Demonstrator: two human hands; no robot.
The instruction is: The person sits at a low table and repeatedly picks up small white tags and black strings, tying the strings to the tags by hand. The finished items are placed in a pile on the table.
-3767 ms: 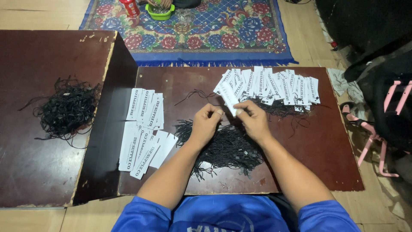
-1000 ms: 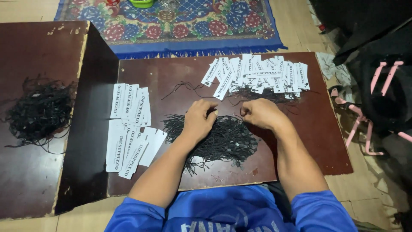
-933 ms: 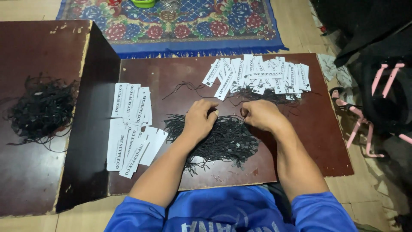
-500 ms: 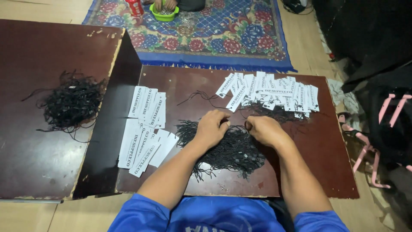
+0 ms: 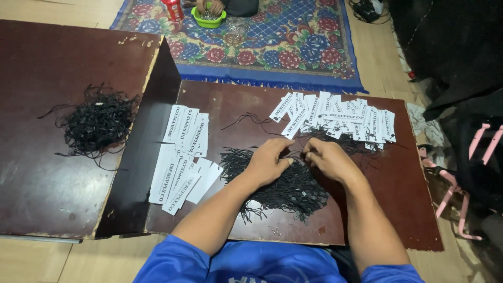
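- Head view: both hands work at the heap of black strings [image 5: 285,181], which lies near the front edge of the low brown surface [image 5: 408,209], about midway along it.
- The left hand [image 5: 270,162] rests palm down on the heap's upper part, fingers curled toward the right hand [image 5: 327,157], which meets it at the heap's far rim. The fingertips of both are drawn together, seemingly pinching at a strand; what each grip actually holds is too small to tell.
- Step in hand, as I judge it: teasing one string free of the tangle.
- The next move calls for a fine pinch and a slow pull so that neighbouring strings do not drag along.
- White paper tags [image 5: 181,152] lie in overlapped rows by the left edge; tags with strings [image 5: 335,115] spread along the far edge.
- A second black tangle [image 5: 97,120] sits on the higher surface at left, well apart.
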